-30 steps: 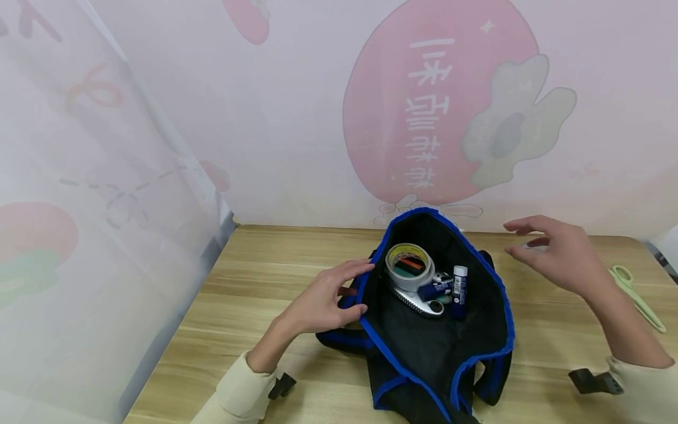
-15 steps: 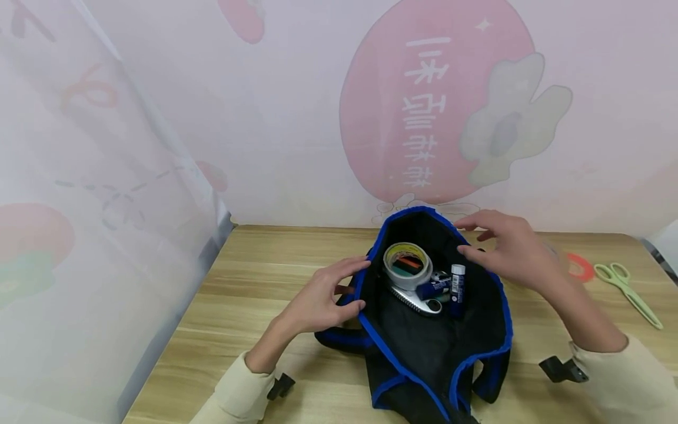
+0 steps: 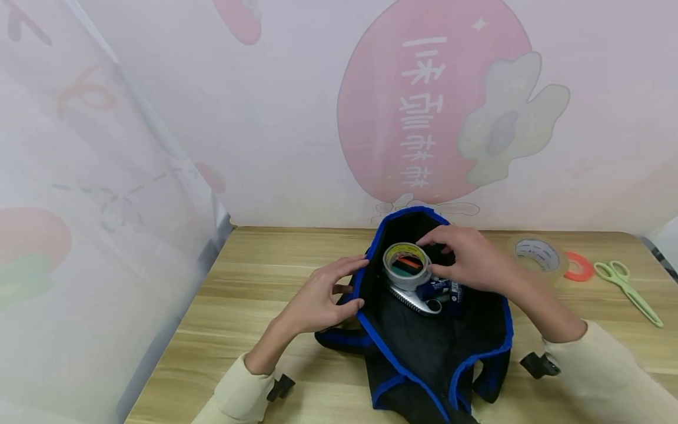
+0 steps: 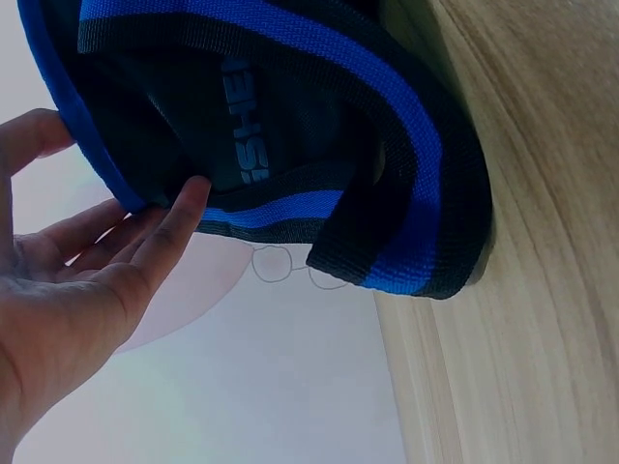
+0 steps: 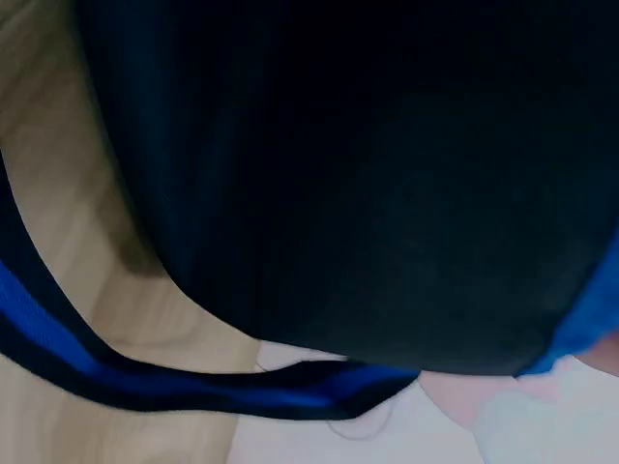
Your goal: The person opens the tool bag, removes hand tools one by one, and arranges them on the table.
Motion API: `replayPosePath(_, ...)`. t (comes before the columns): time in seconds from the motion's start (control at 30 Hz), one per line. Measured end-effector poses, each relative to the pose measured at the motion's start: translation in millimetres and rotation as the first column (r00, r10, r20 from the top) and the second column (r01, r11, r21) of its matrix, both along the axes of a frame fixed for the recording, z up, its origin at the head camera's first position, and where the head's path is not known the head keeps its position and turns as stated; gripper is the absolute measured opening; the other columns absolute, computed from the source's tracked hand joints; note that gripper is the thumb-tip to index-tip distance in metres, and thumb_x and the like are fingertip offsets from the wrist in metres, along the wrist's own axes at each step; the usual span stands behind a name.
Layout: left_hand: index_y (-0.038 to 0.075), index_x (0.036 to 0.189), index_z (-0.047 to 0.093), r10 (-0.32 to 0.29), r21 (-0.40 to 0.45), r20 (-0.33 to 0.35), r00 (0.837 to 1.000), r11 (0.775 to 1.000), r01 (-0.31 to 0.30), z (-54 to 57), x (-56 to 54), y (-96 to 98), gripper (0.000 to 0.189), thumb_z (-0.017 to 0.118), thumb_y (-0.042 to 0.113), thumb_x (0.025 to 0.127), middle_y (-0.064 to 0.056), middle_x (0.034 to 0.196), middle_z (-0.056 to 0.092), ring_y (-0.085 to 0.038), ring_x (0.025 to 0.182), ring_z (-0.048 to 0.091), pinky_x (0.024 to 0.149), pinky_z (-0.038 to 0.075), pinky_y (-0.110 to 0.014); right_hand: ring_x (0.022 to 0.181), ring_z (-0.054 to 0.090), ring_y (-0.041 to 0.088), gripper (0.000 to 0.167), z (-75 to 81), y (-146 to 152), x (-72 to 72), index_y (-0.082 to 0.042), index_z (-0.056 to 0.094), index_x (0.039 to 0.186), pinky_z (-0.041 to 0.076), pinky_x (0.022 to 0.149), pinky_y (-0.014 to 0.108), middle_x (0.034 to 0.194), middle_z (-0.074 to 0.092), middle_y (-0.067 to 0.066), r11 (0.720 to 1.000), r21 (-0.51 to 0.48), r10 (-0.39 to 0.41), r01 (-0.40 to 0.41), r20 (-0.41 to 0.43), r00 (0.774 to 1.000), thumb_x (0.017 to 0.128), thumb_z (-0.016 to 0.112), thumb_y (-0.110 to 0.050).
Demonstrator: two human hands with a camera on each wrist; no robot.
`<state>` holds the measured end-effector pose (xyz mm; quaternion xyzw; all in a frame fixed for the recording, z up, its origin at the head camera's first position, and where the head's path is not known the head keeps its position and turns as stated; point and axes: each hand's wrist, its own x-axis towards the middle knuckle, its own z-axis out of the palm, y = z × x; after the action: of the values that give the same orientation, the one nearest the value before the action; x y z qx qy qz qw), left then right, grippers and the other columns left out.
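Observation:
A black tool bag (image 3: 424,359) with blue trim stands with its mouth facing me. My left hand (image 3: 320,297) holds its left rim, and the left wrist view shows the fingers (image 4: 169,237) against the bag's side. My right hand (image 3: 471,256) is over the opening, thumb and forefinger spread beside a roll of tape (image 3: 391,274). Whether they touch it I cannot tell. Under the roll lies a silver utility knife (image 3: 413,300), next to dark blue glue sticks (image 3: 433,288), partly hidden by the right hand. In the right wrist view the bag's dark side (image 5: 387,193) fills most of the picture.
On the table right of the bag lie a wide roll of clear tape (image 3: 540,254), a red ring-shaped roll (image 3: 581,268) and light green scissors (image 3: 630,291). A printed curtain (image 3: 286,129) hangs behind the table (image 3: 254,282).
My right hand has moved left from beyond the bag to over its opening, uncovering the rolls on the right. My left hand has stayed at the bag's rim.

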<state>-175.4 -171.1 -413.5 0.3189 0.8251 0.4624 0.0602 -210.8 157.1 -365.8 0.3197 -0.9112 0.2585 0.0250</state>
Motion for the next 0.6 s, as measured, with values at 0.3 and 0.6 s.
replayPosePath(0.3, 0.003, 0.159, 0.05, -0.008, -0.007, -0.012, 1.0, 1.0, 0.008, -0.1, -0.4, -1.1, 0.07, 0.075, 0.006, 0.094, -0.017, 0.167, 0.046, -0.038, 0.144, 0.056, 0.102, 0.064, -0.04, 0.094, 0.07, 0.021, 0.037, -20.6, -18, -9.0, -0.009, 0.076, 0.127, 0.058, 0.077, 0.032, 0.123, 0.076, 0.01, 0.997, 0.037, 0.07, -0.071, 0.046, 0.997, 0.091, 0.084, -0.01)
replayPosePath(0.6, 0.004, 0.159, 0.049, -0.01, -0.012, -0.004, 1.0, 1.0, 0.01, 1.4, 0.7, -1.1, 0.07, 0.075, 0.007, 0.094, -0.016, 0.167, 0.045, -0.038, 0.144, 0.056, 0.102, 0.064, -0.043, 0.106, 0.073, 0.03, 0.034, -39.1, -30, -14.8, -0.005, 0.076, 0.126, 0.064, 0.09, 0.045, 0.12, 0.077, 0.011, 0.995, 0.015, 0.093, -0.095, 0.106, 0.99, 0.092, 0.082, -0.008)
